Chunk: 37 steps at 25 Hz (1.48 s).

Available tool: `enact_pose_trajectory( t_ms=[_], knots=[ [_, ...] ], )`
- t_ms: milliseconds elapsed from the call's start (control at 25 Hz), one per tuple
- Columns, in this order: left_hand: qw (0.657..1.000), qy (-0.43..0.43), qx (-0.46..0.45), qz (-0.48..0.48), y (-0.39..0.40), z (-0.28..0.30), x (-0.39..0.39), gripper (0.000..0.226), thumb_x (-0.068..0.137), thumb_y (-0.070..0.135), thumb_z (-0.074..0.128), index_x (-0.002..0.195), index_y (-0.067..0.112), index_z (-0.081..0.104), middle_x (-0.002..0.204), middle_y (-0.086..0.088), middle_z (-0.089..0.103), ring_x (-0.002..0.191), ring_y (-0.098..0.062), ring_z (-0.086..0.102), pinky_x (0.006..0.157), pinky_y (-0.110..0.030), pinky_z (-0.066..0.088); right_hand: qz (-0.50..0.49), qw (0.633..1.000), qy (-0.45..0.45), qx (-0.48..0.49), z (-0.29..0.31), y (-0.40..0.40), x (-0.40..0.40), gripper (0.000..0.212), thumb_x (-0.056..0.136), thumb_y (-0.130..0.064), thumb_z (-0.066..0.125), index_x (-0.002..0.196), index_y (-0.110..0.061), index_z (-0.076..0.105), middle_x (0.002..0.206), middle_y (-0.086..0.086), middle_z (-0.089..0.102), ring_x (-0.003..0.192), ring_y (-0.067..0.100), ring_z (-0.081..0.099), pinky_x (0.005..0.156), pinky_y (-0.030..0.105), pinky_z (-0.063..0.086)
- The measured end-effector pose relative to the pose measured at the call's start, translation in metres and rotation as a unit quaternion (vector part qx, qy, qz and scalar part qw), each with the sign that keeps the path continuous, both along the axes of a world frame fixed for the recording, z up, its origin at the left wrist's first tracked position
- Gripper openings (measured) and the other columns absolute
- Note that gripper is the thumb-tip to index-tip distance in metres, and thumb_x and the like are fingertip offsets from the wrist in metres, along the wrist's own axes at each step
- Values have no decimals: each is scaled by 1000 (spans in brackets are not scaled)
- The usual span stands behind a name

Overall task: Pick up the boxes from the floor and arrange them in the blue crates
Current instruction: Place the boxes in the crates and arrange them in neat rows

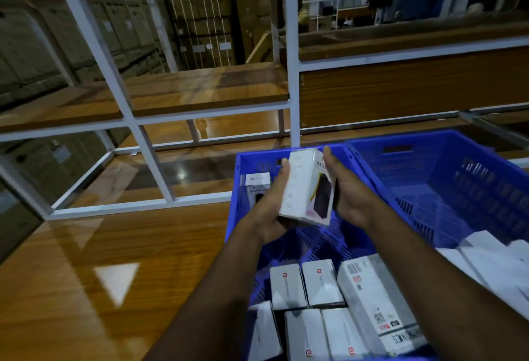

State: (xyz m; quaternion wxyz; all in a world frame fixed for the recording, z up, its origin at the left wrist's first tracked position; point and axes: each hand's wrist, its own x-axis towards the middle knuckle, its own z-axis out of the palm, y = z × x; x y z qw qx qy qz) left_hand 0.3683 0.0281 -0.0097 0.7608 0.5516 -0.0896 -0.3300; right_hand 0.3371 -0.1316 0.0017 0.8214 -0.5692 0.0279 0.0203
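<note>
Both hands hold one white box (300, 186) above the nearer blue crate (239, 197). My left hand (270, 206) grips its left side and bottom. My right hand (347, 192) grips its right side, thumb at the top edge. Inside this crate, a white box (257, 181) stands at the far left corner, and several white boxes (312, 286) lie packed at the near end, with one larger barcoded box (372, 300) on the right. A second blue crate (446, 177) sits to the right, holding white boxes (492, 257) at its near end.
The crates rest on a glossy wooden surface (100, 269). A white metal rack frame (292, 74) with wooden shelves (177, 91) stands just behind and to the left. Stacked cartons (200, 26) fill the background.
</note>
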Motion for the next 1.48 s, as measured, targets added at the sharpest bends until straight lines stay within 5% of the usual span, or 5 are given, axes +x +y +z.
enact_pose_trajectory(
  t_ms=[400, 720, 960, 1280, 1480],
  knots=[
    [991, -69, 112, 35, -11, -16, 6, 40, 95, 50, 59, 117, 19, 71, 121, -14, 72, 105, -27, 66, 106, -51, 47, -174, 984, 29, 25, -14, -4, 20, 55, 85, -43, 72, 124, -5, 59, 98, 11, 74, 76, 20, 72, 61, 32, 57],
    [986, 29, 11, 162, -26, -28, 5, 41, 100, 56, 43, 111, 25, 67, 107, -7, 77, 101, -28, 72, 88, -46, 59, -99, 990, 81, -57, -22, 0, 19, 55, 84, -42, 74, 127, -10, 59, 112, 9, 74, 92, 20, 72, 68, 31, 56],
    [977, 52, 71, 194, -25, -36, 15, 40, 106, 46, 39, 106, 22, 71, 106, -7, 77, 106, -31, 69, 99, -49, 53, -92, 987, 68, -117, -12, 7, 11, 45, 90, -52, 62, 114, -14, 58, 106, 6, 72, 97, 19, 69, 77, 36, 56],
    [966, 162, -75, 187, -12, -34, 28, 44, 98, 43, 54, 123, 10, 70, 122, -17, 70, 114, -36, 66, 105, -55, 48, -71, 969, -57, -228, -13, 14, 5, 20, 92, -33, 64, 99, -14, 63, 104, 5, 68, 102, 19, 66, 89, 37, 54],
    [962, 141, -31, 232, -13, -32, 29, 38, 105, 41, 45, 111, 14, 72, 109, -11, 75, 86, -27, 72, 76, -41, 60, -102, 952, -33, -286, -14, 17, 6, 22, 102, -36, 49, 105, -20, 63, 102, -4, 69, 98, 12, 64, 84, 30, 52]
  ],
)
